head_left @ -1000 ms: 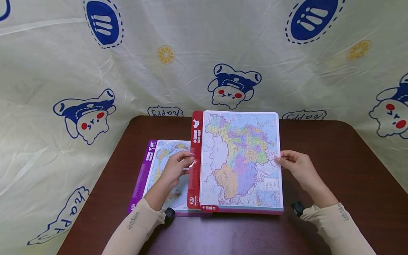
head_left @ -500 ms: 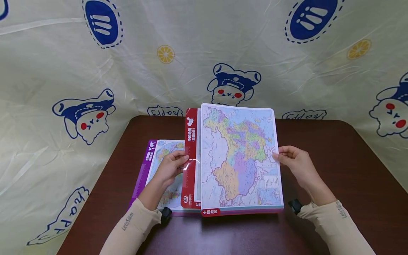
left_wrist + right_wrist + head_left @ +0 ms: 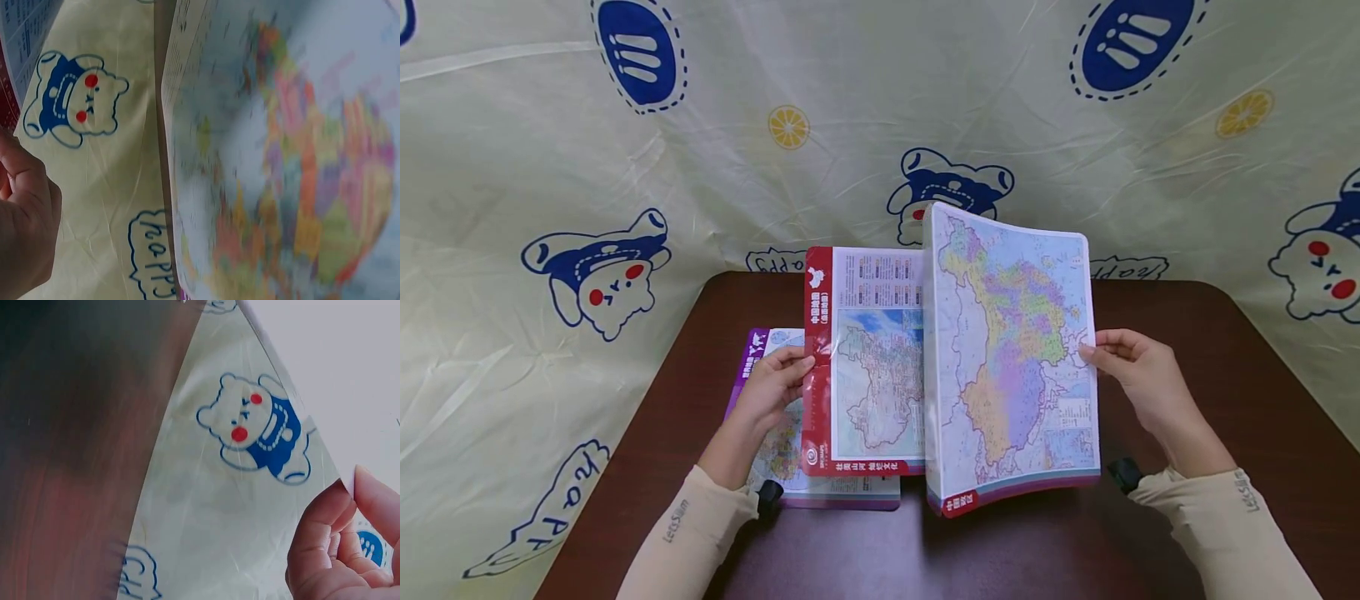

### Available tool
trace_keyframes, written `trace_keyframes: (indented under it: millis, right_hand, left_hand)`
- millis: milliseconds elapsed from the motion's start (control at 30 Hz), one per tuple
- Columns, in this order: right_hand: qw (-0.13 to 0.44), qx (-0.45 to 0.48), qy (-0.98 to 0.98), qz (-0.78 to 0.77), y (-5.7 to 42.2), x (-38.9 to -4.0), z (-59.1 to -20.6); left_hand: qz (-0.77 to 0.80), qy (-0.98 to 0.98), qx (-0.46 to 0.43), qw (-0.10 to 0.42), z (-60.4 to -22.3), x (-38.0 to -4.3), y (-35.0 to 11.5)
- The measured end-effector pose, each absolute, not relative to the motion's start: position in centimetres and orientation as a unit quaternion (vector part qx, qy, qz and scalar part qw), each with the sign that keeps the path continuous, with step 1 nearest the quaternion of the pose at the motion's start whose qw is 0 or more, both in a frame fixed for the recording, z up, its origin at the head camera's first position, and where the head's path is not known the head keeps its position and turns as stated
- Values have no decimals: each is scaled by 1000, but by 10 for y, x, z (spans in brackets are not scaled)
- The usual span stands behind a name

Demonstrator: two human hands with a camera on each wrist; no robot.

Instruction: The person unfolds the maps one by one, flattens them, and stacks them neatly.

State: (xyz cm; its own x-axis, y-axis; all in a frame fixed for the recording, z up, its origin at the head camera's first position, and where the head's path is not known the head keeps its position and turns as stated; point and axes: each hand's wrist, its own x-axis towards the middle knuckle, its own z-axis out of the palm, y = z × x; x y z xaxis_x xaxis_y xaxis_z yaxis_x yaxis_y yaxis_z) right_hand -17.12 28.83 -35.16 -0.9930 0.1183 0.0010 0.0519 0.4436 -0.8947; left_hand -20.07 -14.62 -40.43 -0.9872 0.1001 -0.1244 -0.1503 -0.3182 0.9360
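While the left hand (image 3: 770,385) pinches the red title strip (image 3: 817,412) between thumb and fingers, the right hand (image 3: 1138,371) pinches the far edge of the political map leaf (image 3: 1015,358). Over the last second that leaf has shifted to the right and lifted, baring a relief map panel (image 3: 880,387) next to the strip; I judge that the folded China map is partway through being opened out. It is held up between the hands, overlapping the purple-edged world map (image 3: 786,450), which lies on the dark wooden table (image 3: 985,554) to the left. Counted: two hands, two map products, one China and one world, one table, and one printed backdrop (image 3: 850,187) behind.
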Motion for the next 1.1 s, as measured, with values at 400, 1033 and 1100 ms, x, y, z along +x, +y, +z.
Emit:
trace_keyframes:
  millis: [400,1033,1100]
  right_hand:
    - [61,-116,-852,508,344,-166,-348]
    - [63,-255,-838,478,420,-175,-367]
    - [66,-262,-847,457,426,-177,-366]
  left_hand:
    - [798,599,-50,46,-398,-201,-180]
    - [790,605,-96,33,-393,-210,-223]
    - [788,606,-103,36,-393,-213,-226]
